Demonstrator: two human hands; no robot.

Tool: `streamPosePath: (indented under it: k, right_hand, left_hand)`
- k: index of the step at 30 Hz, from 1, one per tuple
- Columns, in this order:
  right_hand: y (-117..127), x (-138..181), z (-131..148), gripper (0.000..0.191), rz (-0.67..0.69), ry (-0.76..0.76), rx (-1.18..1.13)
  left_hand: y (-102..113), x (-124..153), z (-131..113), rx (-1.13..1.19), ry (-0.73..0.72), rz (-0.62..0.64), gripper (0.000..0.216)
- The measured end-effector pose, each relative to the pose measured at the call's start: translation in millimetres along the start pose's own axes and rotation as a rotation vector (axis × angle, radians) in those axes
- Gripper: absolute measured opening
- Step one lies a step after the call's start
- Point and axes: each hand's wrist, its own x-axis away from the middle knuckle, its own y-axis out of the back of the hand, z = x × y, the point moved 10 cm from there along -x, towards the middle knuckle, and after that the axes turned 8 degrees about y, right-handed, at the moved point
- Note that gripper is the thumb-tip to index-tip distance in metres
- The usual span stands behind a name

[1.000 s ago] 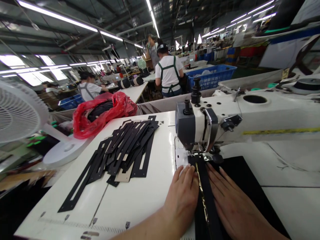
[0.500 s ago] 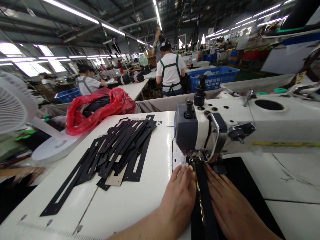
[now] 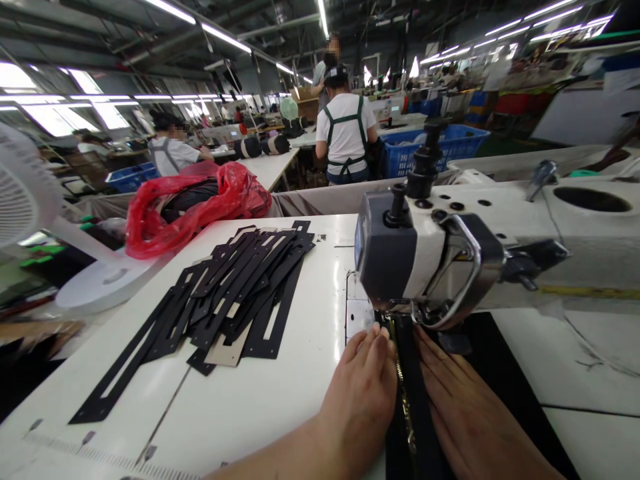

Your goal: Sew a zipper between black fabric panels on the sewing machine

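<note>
A black zipper (image 3: 406, 407) with gold-coloured teeth runs lengthwise over dark fabric (image 3: 510, 360) and in under the head of a white and grey sewing machine (image 3: 387, 250). My left hand (image 3: 361, 387) is at the zipper's left edge, fingers bunched together and closed on it just short of the presser foot. Flat along the right side lies my right hand (image 3: 463, 400), fingers stretched toward the needle area and pressing the black material. The needle and the left fingertips' exact hold are partly hidden.
A heap of black slotted strips (image 3: 240, 287) lies left on the white table (image 3: 300, 400). Beyond are a red plastic bag (image 3: 195, 207), a white fan (image 3: 30, 193) and a blue basket (image 3: 425, 150). Co-workers, one a person in a white shirt (image 3: 345, 130), sit farther off.
My view has shifted a little, and the sewing machine's head looks larger and closer. Both hands stay beside the zipper near the presser foot, with little visible movement.
</note>
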Motion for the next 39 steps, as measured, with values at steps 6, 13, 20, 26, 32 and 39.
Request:
streamPosePath:
  k: [6, 13, 20, 26, 32, 39]
  right_hand:
    - [2.1, -3.7, -0.4, 0.063, 0.018, -0.007, -0.028]
    - [-2.2, -2.3, -1.6, 0.058, 0.036, -0.021, -0.032]
    - [-3.2, -3.2, -3.7, 0.053, 0.020, -0.031, -0.017]
    - [-2.5, -2.9, -4.1, 0.048, 0.030, -0.026, 0.012]
    - [-6.3, -5.6, -16.3, 0.050, -0.013, -0.048, -0.070]
    - [41.6, 11.3, 25.6, 0.040, -0.141, 0.026, -0.037]
  left_hand:
    - [3.2, -0.7, -0.8, -0.002, -0.004, 0.004, 0.035]
    - [5.0, -5.5, -0.4, 0.015, -0.007, 0.028, 0.032]
    - [5.2, -10.6, -1.0, 0.023, -0.053, 0.059, 0.027]
    - [10.8, -12.8, -2.3, 0.070, -0.077, 0.028, 0.029]
    - [9.1, -18.9, 7.4, 0.163, -0.050, 0.036, 0.027]
    - [34.3, 8.3, -1.8, 0.159, -0.157, -0.055, 0.024]
